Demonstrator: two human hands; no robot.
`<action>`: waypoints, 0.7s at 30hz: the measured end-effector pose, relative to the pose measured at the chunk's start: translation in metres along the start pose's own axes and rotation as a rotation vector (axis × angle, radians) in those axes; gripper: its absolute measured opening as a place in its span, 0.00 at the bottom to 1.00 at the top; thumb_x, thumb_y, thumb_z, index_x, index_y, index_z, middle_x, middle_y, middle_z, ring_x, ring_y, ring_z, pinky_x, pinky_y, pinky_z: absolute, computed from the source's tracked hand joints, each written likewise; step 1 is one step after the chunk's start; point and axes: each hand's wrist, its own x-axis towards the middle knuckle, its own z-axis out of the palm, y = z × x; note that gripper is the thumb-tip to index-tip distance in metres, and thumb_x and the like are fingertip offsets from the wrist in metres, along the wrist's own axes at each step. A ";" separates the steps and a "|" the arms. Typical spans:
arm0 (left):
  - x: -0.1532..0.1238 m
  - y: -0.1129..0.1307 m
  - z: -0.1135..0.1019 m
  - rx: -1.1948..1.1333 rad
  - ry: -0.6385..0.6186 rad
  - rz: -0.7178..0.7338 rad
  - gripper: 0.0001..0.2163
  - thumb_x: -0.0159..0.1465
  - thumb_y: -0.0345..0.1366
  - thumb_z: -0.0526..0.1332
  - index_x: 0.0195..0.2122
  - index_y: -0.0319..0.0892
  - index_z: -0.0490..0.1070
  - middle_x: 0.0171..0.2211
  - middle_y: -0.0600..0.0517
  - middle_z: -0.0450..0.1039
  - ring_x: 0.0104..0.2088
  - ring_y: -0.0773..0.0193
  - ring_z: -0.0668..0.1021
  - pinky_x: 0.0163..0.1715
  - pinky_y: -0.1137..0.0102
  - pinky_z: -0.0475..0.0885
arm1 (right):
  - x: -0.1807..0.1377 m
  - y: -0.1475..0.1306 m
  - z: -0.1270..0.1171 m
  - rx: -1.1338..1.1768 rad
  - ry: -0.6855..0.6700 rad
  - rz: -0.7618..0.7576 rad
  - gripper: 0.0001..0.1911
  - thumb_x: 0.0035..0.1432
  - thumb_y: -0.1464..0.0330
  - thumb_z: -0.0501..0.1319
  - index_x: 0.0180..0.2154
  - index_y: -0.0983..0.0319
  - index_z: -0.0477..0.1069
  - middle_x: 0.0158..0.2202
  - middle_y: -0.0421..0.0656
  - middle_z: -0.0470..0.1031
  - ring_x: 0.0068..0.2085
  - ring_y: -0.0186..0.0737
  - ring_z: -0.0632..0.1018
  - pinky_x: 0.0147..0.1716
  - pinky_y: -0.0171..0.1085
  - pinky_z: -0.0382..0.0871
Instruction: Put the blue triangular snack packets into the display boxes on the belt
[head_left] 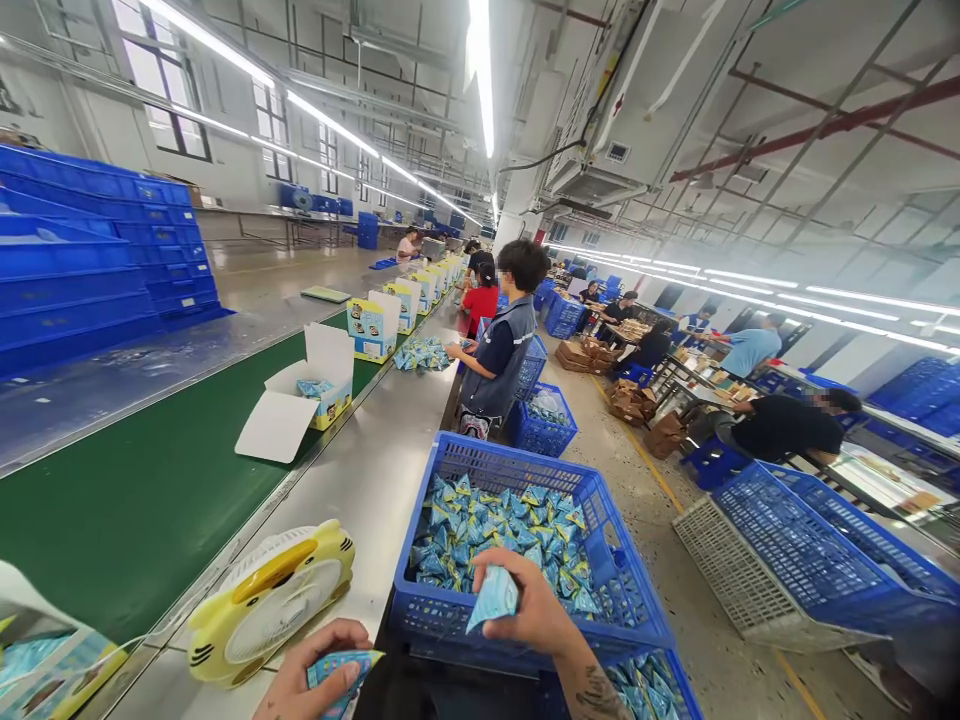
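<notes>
Head view, right hand: the right hand (529, 605) is over the near side of the blue crate (435, 605), its fingers curled around a packet (496, 598).
Head view, left hand: the left hand (319, 672) is beside the fan (274, 605), thumb laid across a second packet (321, 668), fingers narrow around it.
Handling: a light grip on the flat faces would probably serve best, since a hard squeeze could crease the wrapper or bend a corner; keeping the left packet clear of the fan seems wise.
Right packet's direction: a sharp corner points left and down, toward the left hand; its long axis slants from upper right to lower left.
Left packet's direction: one corner points right, toward the crate; the upper edge runs nearly level across the view. Its lower part is partly hidden, so its full long axis cannot be told.
</notes>
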 end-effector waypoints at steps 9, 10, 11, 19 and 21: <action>-0.048 0.046 -0.121 -0.077 -0.130 0.298 0.23 0.55 0.58 0.72 0.40 0.43 0.81 0.38 0.46 0.80 0.37 0.56 0.78 0.40 0.63 0.74 | 0.030 0.033 0.150 -0.315 -0.057 -0.119 0.29 0.55 0.48 0.71 0.54 0.51 0.75 0.39 0.45 0.79 0.36 0.46 0.79 0.35 0.40 0.74; -0.055 0.045 -0.130 -0.112 -0.133 0.304 0.23 0.54 0.57 0.73 0.40 0.43 0.81 0.37 0.47 0.80 0.36 0.57 0.78 0.39 0.64 0.74 | 0.031 0.034 0.163 -0.286 -0.046 -0.118 0.29 0.56 0.46 0.68 0.55 0.51 0.74 0.40 0.45 0.79 0.35 0.46 0.79 0.34 0.40 0.74; -0.061 0.043 -0.137 -0.116 -0.125 0.304 0.22 0.53 0.54 0.74 0.40 0.43 0.81 0.37 0.47 0.80 0.36 0.58 0.78 0.38 0.65 0.73 | 0.032 0.035 0.174 -0.295 -0.067 -0.100 0.29 0.57 0.46 0.68 0.55 0.51 0.74 0.40 0.45 0.79 0.35 0.46 0.79 0.34 0.41 0.74; -0.095 0.033 -0.165 -0.047 -0.049 0.460 0.18 0.56 0.50 0.75 0.39 0.42 0.82 0.39 0.46 0.81 0.40 0.56 0.79 0.44 0.64 0.72 | 0.029 0.036 0.221 -0.344 -0.212 -0.141 0.29 0.58 0.47 0.67 0.57 0.51 0.74 0.41 0.46 0.80 0.37 0.47 0.81 0.36 0.41 0.78; -0.098 0.037 -0.170 -0.106 -0.043 0.562 0.21 0.58 0.55 0.72 0.40 0.42 0.82 0.38 0.45 0.80 0.41 0.54 0.79 0.43 0.63 0.72 | 0.031 0.035 0.224 -0.515 -0.279 -0.146 0.27 0.55 0.53 0.72 0.55 0.52 0.77 0.42 0.47 0.82 0.40 0.48 0.82 0.41 0.41 0.78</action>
